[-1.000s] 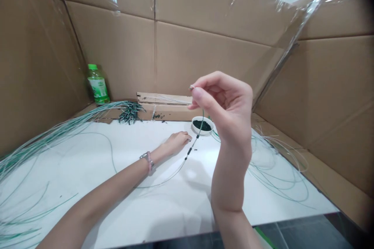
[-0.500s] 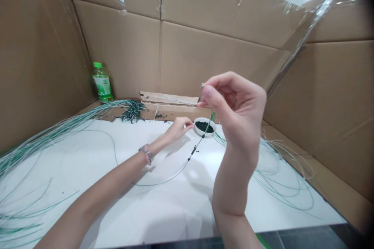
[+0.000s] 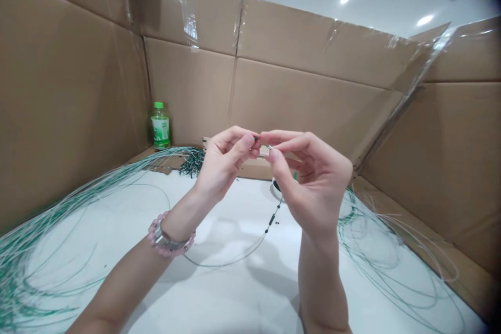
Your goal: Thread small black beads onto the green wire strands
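My left hand [image 3: 225, 159] pinches a tiny dark bead [image 3: 255, 139] between thumb and fingertips, a bracelet on its wrist. Facing it, close to the bead, my right hand [image 3: 309, 175] is closed on the end of a thin green-and-white cord [image 3: 269, 147]. Below the right hand the cord hangs down with small dark beads and a longer dark tube bead [image 3: 271, 220] on it, then curves left across the white board [image 3: 230, 302]. Partly behind the right hand stands a white bowl [image 3: 275, 191] with dark beads inside.
Long green and white cords [image 3: 78, 193] fan over the left side, ending in a dark beaded bunch [image 3: 191, 163]. More loose cords [image 3: 391, 271] lie at the right. A green-capped bottle [image 3: 160, 128] stands in the back left corner. Cardboard walls [image 3: 313, 88] enclose the board.
My left hand has risen from beside the bowl to meet the right hand, now holding a dark bead. The right hand is slightly lower in view. The camera view has tilted up.
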`<control>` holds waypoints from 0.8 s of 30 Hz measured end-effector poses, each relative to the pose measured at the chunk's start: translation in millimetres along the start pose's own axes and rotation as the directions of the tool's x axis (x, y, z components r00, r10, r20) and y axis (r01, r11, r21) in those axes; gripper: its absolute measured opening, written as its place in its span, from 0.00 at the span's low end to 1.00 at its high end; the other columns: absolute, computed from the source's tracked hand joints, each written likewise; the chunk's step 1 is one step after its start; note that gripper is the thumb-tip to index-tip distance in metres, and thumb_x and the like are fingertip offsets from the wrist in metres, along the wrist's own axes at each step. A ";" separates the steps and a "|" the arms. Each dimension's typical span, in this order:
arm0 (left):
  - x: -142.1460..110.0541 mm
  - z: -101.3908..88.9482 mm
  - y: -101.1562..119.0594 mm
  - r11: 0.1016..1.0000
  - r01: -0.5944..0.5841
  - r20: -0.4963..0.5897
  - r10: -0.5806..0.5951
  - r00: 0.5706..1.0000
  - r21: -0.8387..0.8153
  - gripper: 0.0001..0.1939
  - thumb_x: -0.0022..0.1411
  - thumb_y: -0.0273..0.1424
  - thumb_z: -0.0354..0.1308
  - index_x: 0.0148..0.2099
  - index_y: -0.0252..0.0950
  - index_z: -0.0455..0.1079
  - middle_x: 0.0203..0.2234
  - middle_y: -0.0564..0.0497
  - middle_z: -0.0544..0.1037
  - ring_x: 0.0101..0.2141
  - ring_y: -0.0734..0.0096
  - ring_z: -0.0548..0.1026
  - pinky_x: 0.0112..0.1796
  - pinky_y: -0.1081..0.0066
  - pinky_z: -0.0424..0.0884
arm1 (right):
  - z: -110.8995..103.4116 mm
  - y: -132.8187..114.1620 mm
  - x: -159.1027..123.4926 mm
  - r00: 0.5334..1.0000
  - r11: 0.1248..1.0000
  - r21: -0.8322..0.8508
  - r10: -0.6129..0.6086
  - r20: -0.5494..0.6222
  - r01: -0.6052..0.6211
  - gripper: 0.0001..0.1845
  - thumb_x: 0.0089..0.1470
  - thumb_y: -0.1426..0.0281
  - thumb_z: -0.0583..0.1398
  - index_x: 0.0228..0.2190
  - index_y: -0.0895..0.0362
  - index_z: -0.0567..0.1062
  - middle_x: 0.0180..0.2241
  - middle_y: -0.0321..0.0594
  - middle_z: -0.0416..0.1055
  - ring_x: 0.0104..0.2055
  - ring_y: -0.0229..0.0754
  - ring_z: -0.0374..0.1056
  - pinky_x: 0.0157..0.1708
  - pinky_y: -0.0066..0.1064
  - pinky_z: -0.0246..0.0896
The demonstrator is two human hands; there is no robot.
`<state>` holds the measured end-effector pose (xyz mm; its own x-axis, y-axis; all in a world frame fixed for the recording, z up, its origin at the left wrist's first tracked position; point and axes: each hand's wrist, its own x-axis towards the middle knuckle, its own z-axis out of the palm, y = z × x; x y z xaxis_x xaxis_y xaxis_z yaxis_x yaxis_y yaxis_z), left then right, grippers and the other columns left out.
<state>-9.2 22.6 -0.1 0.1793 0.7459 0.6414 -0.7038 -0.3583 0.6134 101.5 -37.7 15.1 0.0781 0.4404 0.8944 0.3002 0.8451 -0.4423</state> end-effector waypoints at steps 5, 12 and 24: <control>-4.1 3.7 6.0 0.998 -0.032 0.018 0.031 0.999 0.060 0.07 0.49 0.35 0.67 0.27 0.37 0.75 0.22 0.56 0.75 0.22 0.86 0.71 0.26 0.86 0.70 | 3.3 -2.4 -2.6 1.000 0.999 -0.028 -0.020 -0.023 0.019 0.06 0.49 0.79 0.60 0.27 0.56 0.72 0.36 0.37 0.74 0.39 0.39 0.73 0.30 0.28 0.75; -6.3 2.8 7.1 0.989 -0.088 0.062 0.081 0.995 0.121 0.05 0.51 0.34 0.65 0.27 0.38 0.75 0.22 0.55 0.75 0.24 0.82 0.73 0.28 0.82 0.73 | 4.7 -0.7 -4.5 0.999 0.999 -0.009 -0.050 -0.010 0.049 0.07 0.49 0.79 0.60 0.28 0.56 0.73 0.35 0.38 0.74 0.37 0.39 0.73 0.31 0.29 0.76; -7.7 -1.4 9.1 0.931 -0.184 0.111 0.156 0.981 0.315 0.08 0.53 0.36 0.63 0.29 0.37 0.73 0.22 0.53 0.75 0.24 0.78 0.74 0.26 0.79 0.73 | -0.1 -3.3 -3.3 0.996 0.993 -0.079 -0.084 0.022 0.086 0.09 0.46 0.82 0.61 0.26 0.56 0.72 0.33 0.39 0.75 0.36 0.40 0.73 0.26 0.27 0.75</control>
<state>-17.9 14.3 -0.1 0.1426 0.6139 0.7764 -0.4716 -0.6475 0.5986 100.3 -42.0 13.5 0.0318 0.3742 0.9268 0.3803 0.8530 -0.3574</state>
